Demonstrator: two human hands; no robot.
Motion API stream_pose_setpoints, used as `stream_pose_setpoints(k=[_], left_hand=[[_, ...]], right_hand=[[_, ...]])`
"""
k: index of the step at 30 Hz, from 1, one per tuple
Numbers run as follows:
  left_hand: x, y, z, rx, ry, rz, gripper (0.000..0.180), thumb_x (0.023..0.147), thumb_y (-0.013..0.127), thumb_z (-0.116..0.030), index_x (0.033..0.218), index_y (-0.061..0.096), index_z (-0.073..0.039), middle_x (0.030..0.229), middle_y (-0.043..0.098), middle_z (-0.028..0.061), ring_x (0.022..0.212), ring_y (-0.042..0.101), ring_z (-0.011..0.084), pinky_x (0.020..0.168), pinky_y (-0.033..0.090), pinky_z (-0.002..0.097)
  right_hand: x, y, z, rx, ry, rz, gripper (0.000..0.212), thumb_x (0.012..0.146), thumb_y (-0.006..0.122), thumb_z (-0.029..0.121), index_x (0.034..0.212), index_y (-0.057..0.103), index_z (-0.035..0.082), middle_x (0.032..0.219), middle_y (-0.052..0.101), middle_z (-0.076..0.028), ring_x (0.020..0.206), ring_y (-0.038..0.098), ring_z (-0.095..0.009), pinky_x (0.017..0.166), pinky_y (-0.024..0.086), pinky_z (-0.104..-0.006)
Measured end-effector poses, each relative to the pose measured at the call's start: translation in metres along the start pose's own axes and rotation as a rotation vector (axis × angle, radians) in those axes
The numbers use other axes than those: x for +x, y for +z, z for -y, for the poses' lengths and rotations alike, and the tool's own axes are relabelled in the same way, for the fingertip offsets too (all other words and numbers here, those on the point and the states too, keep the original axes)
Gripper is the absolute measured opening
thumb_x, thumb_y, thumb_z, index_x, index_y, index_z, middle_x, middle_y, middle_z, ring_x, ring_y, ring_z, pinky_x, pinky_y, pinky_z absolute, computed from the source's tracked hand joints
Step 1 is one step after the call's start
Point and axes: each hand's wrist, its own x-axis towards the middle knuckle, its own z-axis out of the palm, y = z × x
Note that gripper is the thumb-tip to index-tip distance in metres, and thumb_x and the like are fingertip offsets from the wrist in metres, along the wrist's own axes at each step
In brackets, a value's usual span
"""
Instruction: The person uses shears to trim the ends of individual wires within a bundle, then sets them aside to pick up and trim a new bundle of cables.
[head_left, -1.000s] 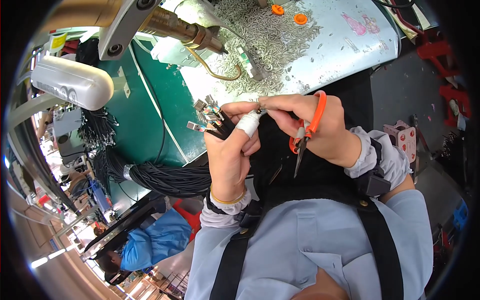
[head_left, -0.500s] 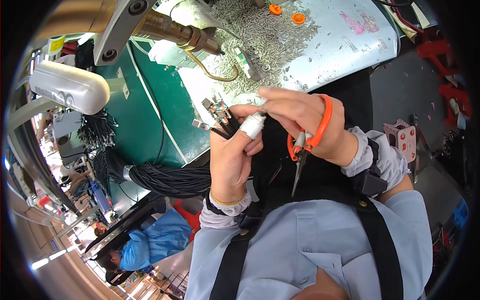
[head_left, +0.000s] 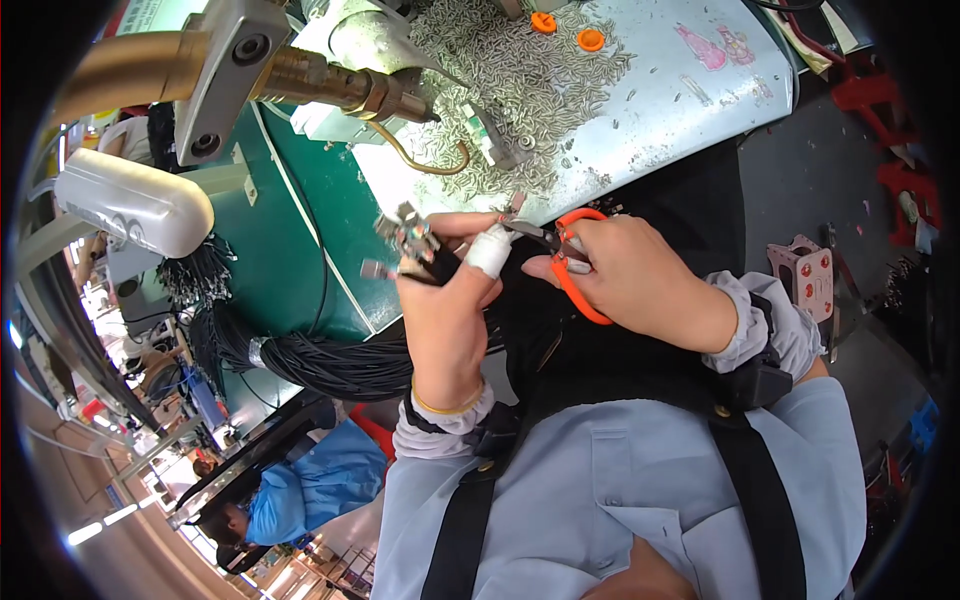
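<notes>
My left hand (head_left: 445, 320) is closed around several black cables (head_left: 436, 268) with small metal connectors (head_left: 405, 238) at their ends; these are blurred. White tape (head_left: 489, 252) wraps its thumb. A small metal connector end (head_left: 514, 204) juts out beyond the thumb and fingertips. My right hand (head_left: 645, 280) grips orange-handled scissors (head_left: 578, 292), their dark blades directed left at the pinched tip. Whether the blades touch the wires there I cannot tell.
Small metal pieces (head_left: 510, 75) lie heaped on a pale board (head_left: 680, 110), with two orange caps (head_left: 591, 40) among them. A brass-coloured machine nozzle (head_left: 385, 97) overhangs its left side. A thick black cable bundle (head_left: 330, 362) runs along the green mat (head_left: 335, 225). Behind sits a person in blue (head_left: 320, 485).
My right hand has swung the scissors from hanging downward to pointing left, blades at my left fingertips. My left hand has shifted slightly left with the cables.
</notes>
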Motion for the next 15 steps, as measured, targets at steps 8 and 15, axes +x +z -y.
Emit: stream_pose_setpoints(k=[8, 15], left_hand=[[0.038, -0.004, -0.010, -0.175, -0.199, 0.044, 0.013, 0.078, 0.055, 0.001, 0.091, 0.054, 0.002, 0.068, 0.048, 0.0006, 0.044, 0.029, 0.0032, 0.040, 0.023, 0.0179], [0.061, -0.013, -0.012, -0.164, -0.170, 0.032, 0.014, 0.078, 0.058, -0.002, 0.090, 0.052, -0.001, 0.061, 0.042, -0.0021, 0.043, 0.027, 0.0026, 0.038, 0.021, 0.0176]], right_hand=[[0.015, -0.009, -0.002, 0.480, 0.201, 0.153, 0.030, 0.080, 0.061, 0.019, 0.064, 0.045, 0.000, 0.046, 0.043, -0.006, 0.042, 0.044, -0.013, 0.041, 0.037, -0.0282], [0.058, -0.007, -0.012, 0.502, 0.079, -0.219, 0.022, 0.084, 0.056, 0.019, 0.077, 0.048, -0.001, 0.049, 0.044, 0.000, 0.040, 0.042, -0.007, 0.037, 0.034, -0.0218]])
